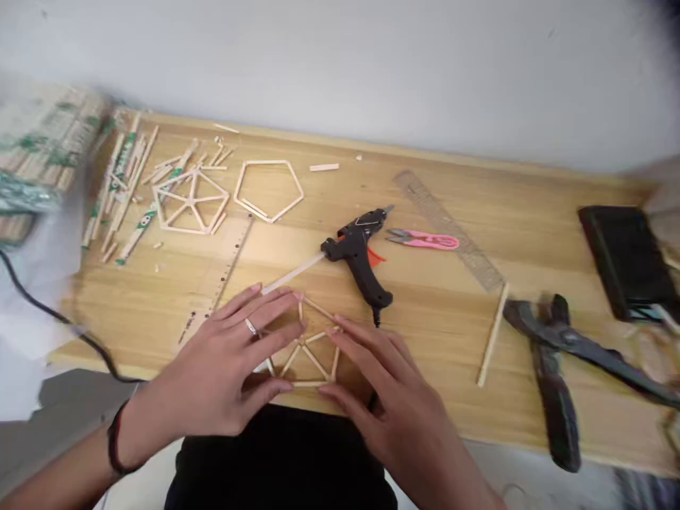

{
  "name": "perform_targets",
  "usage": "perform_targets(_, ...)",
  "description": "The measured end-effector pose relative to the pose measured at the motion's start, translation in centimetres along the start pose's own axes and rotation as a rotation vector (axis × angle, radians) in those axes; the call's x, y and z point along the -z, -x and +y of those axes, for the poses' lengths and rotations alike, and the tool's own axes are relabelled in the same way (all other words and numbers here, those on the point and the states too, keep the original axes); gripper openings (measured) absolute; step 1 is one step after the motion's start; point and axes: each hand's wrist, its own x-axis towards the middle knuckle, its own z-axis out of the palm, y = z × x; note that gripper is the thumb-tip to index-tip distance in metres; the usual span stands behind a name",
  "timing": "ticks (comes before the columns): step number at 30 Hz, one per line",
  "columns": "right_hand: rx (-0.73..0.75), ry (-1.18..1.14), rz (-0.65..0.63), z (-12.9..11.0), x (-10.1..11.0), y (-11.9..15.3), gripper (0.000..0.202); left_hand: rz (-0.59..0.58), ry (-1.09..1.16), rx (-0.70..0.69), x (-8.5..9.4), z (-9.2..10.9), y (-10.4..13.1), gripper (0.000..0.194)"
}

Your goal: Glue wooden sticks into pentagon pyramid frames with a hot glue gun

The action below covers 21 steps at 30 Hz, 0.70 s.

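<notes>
A pentagon frame of wooden sticks with spokes meeting in its middle [302, 343] lies flat at the table's front edge. My left hand [234, 361] covers its left side, fingertips at the top corner and thumb by the bottom stick. On the opposite side, my right hand [390, 389] holds the frame between its fingers at the upper right and its thumb at the lower right corner. Just beyond lies a black glue gun [361, 255] with an orange trigger, a glue stick [295, 274] poking from its back towards my left fingers.
At the back left are another spoked pentagon [191, 203], a plain pentagon [287, 163], loose chopsticks [125, 188] and bagged chopsticks [47, 149]. Clear rulers [220, 273], pink snips [430, 241], a single stick [493, 336], a black-handled tool [552, 347] and a dark phone-like object [627, 258] surround the work.
</notes>
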Motion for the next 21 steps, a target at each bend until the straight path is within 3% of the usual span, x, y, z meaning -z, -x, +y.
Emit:
perform_targets(17,-0.049,-0.018,0.044,-0.9,-0.5,-0.3,0.049,-0.004,-0.012,0.025,0.1,-0.4,0.0,0.052)
perform_targets(21,-0.069,0.022,0.171,-1.6,-1.6,-0.9,0.036,-0.009,-0.003,0.032,0.1,-0.2,-0.1,0.05)
